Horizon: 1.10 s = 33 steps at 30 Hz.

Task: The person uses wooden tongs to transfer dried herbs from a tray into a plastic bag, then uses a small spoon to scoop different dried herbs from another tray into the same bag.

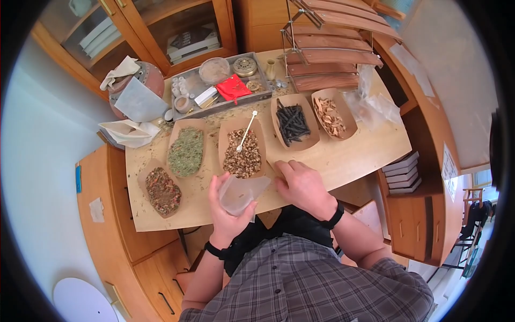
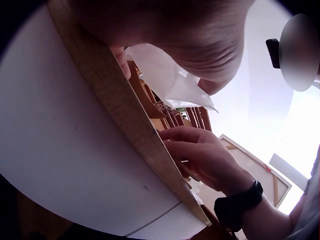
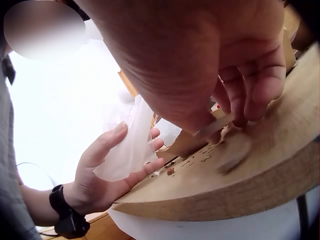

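Observation:
My left hand [image 1: 226, 219] holds a translucent white bag [image 1: 238, 194] at the table's front edge, thumb on one side and fingers on the other. To its right my right hand [image 1: 304, 185] is low over the tabletop with fingers bent. The right wrist view shows a blurred pale flat strip [image 3: 216, 125] between its thumb and fingertips; I cannot tell what it is. Just beyond the bag lies a paper tray of brown chopped pieces [image 1: 244, 161], with a small white spoon [image 1: 248, 131] resting on them.
Other paper trays hold green dried herb [image 1: 186, 152], a reddish-brown mix [image 1: 163, 191], dark sticks [image 1: 292, 124] and pale wood chips [image 1: 329, 117]. Behind are a grey wooden tray [image 1: 214, 110] with a red pouch [image 1: 234, 88], and a slatted wooden rack [image 1: 332, 53]. Crumbs dot the tabletop [image 1: 354, 155].

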Tool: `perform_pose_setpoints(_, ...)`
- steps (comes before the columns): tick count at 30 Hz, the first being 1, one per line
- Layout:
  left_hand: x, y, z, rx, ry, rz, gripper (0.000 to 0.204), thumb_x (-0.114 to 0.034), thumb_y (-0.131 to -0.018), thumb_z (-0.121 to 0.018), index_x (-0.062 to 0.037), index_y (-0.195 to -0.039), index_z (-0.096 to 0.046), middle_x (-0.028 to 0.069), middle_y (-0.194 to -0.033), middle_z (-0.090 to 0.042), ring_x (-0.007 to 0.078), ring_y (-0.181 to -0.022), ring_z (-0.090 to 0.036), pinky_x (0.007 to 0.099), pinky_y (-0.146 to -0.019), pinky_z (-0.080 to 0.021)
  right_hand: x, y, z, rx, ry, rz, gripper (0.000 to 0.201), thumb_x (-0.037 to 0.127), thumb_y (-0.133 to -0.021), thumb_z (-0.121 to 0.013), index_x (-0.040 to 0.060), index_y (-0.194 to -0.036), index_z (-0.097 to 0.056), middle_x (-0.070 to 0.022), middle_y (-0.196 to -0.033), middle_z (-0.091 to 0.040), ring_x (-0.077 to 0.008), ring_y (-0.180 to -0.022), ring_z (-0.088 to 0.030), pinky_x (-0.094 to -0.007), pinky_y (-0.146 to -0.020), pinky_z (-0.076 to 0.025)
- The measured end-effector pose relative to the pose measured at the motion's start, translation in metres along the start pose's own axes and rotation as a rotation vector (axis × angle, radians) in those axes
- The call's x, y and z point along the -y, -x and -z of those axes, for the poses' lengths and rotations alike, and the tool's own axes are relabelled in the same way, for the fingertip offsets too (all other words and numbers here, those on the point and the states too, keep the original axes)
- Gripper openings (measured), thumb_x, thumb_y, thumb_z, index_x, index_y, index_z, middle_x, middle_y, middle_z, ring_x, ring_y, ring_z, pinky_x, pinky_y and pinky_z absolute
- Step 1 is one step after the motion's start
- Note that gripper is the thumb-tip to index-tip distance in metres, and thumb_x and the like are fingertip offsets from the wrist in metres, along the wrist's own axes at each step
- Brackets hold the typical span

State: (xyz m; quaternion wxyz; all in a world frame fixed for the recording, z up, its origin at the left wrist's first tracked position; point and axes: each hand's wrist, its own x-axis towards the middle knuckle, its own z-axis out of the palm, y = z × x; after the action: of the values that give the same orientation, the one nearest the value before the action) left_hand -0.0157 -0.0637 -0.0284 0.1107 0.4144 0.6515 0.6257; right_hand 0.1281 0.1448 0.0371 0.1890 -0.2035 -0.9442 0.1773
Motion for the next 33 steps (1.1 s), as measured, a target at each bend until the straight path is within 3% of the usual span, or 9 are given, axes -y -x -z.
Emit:
perform_pose_setpoints(5, 0.000, 0.002, 0.001, -0.053, 0.033, 0.017, 0.119, -0.011, -0.088, -0.092, -0.0030, -0.176, -0.013, 0.0248, -0.166, -0.043, 0.0349, -0.148, -0.053, 0.0495, -0.121, -0.049, -0.015, 0.008, 0.020, 0.101, -0.043, -0.161, 0.017, 0.014, -0.088, -0.074, 0.0021, -0.100, -0.074, -0.0183, -0.090, -0.071, -0.0397, -0.087, -0.074, -0.0508, -0.078, -0.061)
perform_pose_setpoints(9, -0.009, -0.002, 0.008, -0.207, 0.161, 0.115, 0.113, -0.011, -0.091, -0.087, -0.0036, -0.177, -0.014, 0.0220, -0.166, -0.043, 0.0321, -0.146, -0.053, 0.0476, -0.121, -0.048, -0.019, 0.010, 0.054, 0.109, -0.242, -0.288, 0.016, 0.013, -0.084, -0.076, 0.0002, -0.094, -0.074, -0.0186, -0.087, -0.071, -0.0390, -0.079, -0.072, -0.0461, -0.075, -0.060)
perform_pose_setpoints(10, -0.011, -0.003, 0.009, -0.281, 0.229, 0.147, 0.110, -0.011, -0.092, -0.085, -0.0037, -0.177, -0.014, 0.0209, -0.167, -0.043, 0.0311, -0.146, -0.053, 0.0472, -0.121, -0.047, -0.023, 0.013, 0.060, 0.115, -0.240, -0.277, 0.013, 0.008, -0.089, -0.077, -0.0004, -0.098, -0.073, -0.0126, -0.084, -0.071, -0.0270, -0.073, -0.071, -0.0386, -0.070, -0.058)
perform_pose_setpoints(11, -0.012, -0.003, 0.010, -0.289, 0.225, 0.156, 0.110, -0.011, -0.092, -0.085, -0.0037, -0.177, -0.014, 0.0209, -0.167, -0.043, 0.0311, -0.146, -0.053, 0.0472, -0.121, -0.047, -0.019, 0.013, 0.065, 0.127, -0.244, -0.275, 0.013, 0.008, -0.089, -0.077, -0.0004, -0.098, -0.073, -0.0126, -0.084, -0.071, -0.0270, -0.073, -0.071, -0.0386, -0.070, -0.058)
perform_pose_setpoints(13, -0.011, -0.005, 0.012, -0.354, 0.236, 0.152, 0.107, -0.012, -0.094, -0.084, -0.0038, -0.177, -0.016, 0.0186, -0.165, -0.044, 0.0296, -0.145, -0.053, 0.0466, -0.121, -0.047, -0.012, 0.016, 0.074, 0.128, -0.664, -0.562, 0.009, 0.005, -0.096, -0.076, -0.0007, -0.101, -0.071, -0.0041, -0.085, -0.072, -0.0113, -0.075, -0.068, -0.0299, -0.069, -0.055)
perform_pose_setpoints(14, -0.010, -0.004, 0.013, -0.356, 0.235, 0.157, 0.107, -0.012, -0.094, -0.084, -0.0038, -0.177, -0.016, 0.0186, -0.165, -0.044, 0.0296, -0.145, -0.053, 0.0466, -0.121, -0.047, -0.016, 0.020, 0.066, 0.100, -0.798, -0.486, 0.011, 0.003, -0.103, -0.074, -0.0010, -0.112, -0.069, 0.0003, -0.094, -0.071, -0.0027, -0.086, -0.065, -0.0228, -0.071, -0.052)
perform_pose_setpoints(17, -0.008, -0.005, 0.015, -0.338, 0.188, 0.144, 0.106, -0.013, -0.095, -0.084, -0.0040, -0.177, -0.017, 0.0177, -0.163, -0.044, 0.0293, -0.146, -0.052, 0.0461, -0.120, -0.047, -0.004, 0.026, 0.055, 0.046, -1.156, -0.539, 0.022, 0.000, -0.102, -0.075, -0.0011, -0.123, -0.066, -0.0023, -0.106, -0.071, -0.0066, -0.095, -0.068, -0.0241, -0.077, -0.059)
perform_pose_setpoints(24, -0.015, -0.006, 0.014, -0.336, 0.284, 0.185, 0.111, -0.013, -0.093, -0.086, -0.0044, -0.178, -0.015, 0.0156, -0.162, -0.045, 0.0274, -0.144, -0.053, 0.0445, -0.118, -0.050, 0.017, 0.020, 0.011, 0.064, -1.115, -0.397, 0.039, -0.001, -0.102, -0.076, -0.0017, -0.138, -0.061, -0.0068, -0.116, -0.068, -0.0122, -0.107, -0.071, -0.0313, -0.088, -0.068)
perform_pose_setpoints(33, -0.003, -0.002, 0.013, -0.311, 0.301, 0.180, 0.117, -0.019, -0.091, -0.091, -0.0035, -0.177, -0.013, 0.0171, -0.162, -0.046, 0.0290, -0.149, -0.050, 0.0473, -0.122, -0.047, 0.016, 0.010, -0.008, 0.028, -1.160, -0.506, 0.031, 0.001, -0.104, -0.076, -0.0056, -0.133, -0.067, -0.0059, -0.113, -0.070, -0.0109, -0.102, -0.071, -0.0309, -0.090, -0.070)
